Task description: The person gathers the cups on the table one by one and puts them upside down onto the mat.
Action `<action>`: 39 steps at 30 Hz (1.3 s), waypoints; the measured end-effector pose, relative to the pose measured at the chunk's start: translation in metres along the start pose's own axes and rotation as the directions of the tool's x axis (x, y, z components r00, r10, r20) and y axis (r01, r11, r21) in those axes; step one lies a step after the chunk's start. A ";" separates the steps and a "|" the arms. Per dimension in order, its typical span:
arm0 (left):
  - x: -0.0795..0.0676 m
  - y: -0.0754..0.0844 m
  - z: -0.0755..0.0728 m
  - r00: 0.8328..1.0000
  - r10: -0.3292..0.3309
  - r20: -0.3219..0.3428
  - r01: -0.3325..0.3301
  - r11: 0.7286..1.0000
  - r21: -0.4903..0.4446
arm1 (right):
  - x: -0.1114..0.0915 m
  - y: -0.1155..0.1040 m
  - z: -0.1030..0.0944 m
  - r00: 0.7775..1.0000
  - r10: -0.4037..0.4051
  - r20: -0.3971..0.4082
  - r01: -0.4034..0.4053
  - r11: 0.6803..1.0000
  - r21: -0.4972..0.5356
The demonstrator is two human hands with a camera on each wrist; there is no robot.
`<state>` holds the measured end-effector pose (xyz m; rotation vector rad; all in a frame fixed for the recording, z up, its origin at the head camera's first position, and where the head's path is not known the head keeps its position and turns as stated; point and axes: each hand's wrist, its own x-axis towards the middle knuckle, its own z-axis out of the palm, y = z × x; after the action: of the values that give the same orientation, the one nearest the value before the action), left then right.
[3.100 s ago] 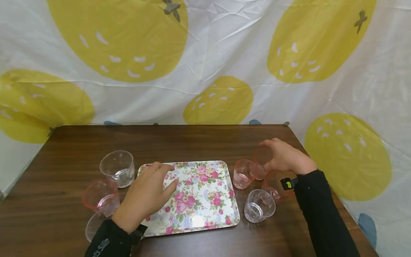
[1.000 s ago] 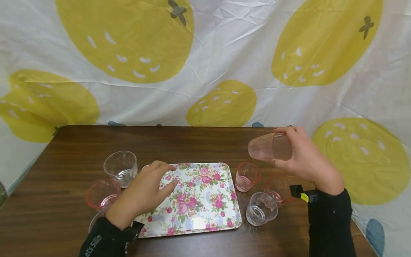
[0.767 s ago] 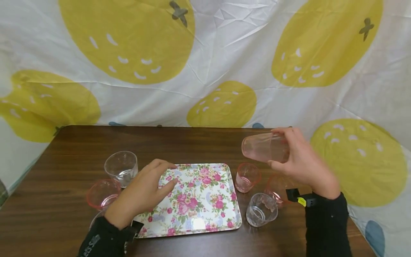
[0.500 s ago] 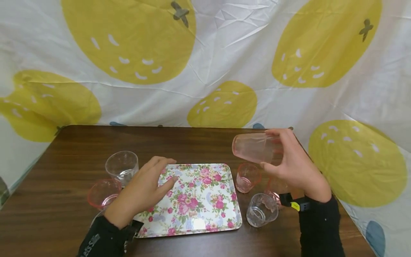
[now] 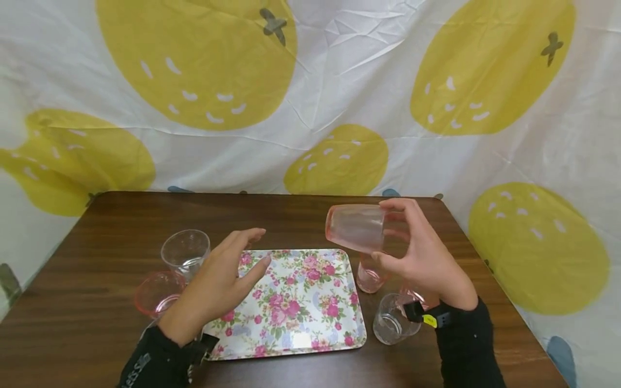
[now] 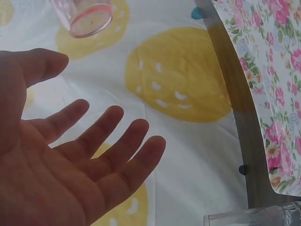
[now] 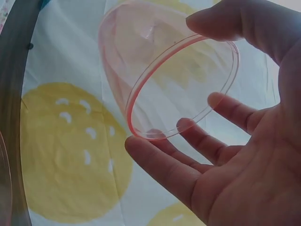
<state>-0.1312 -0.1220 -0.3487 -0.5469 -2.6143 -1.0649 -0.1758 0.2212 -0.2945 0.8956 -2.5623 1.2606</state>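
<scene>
My right hand (image 5: 422, 256) grips a clear pink cup (image 5: 356, 227) near its rim, between thumb and fingers. The cup lies on its side in the air, its base pointing left over the back right of the tray. In the right wrist view the cup's open mouth (image 7: 183, 87) faces my palm. My left hand (image 5: 218, 280) hovers over the left part of the flowered tray (image 5: 310, 302), fingers spread and holding nothing. From the left wrist, the held cup's base (image 6: 91, 21) shows beyond my thumb.
Right of the tray stand a small pink cup (image 5: 371, 277), a clear cup (image 5: 390, 326) and another pink one (image 5: 412, 296), partly hidden by my wrist. On the left are a clear cup (image 5: 186, 250) and a pink cup (image 5: 160, 293). A printed cloth (image 5: 335, 81) hangs behind the table.
My right hand picked the pink cup up from the right-hand group, tipped it sideways and has carried it left towards the tray. My left hand has risen slightly.
</scene>
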 end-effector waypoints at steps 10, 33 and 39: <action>0.001 0.002 -0.003 1.000 -0.003 -0.026 0.001 0.998 -0.062 | 0.004 -0.002 0.013 1.000 -0.026 0.013 0.025 0.997 0.078; 0.002 0.011 -0.002 0.999 0.014 -0.033 -0.023 0.957 -0.288 | 0.011 -0.017 0.046 0.991 -0.112 0.068 0.096 0.976 0.196; 0.002 0.012 -0.001 0.999 -0.018 0.027 0.027 0.926 -0.376 | 0.011 -0.019 0.055 0.985 -0.146 0.088 0.123 0.968 0.219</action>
<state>-0.1273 -0.1145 -0.3397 -0.6120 -2.4465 -1.5930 -0.1670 0.1654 -0.3125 1.1848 -2.4241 1.5054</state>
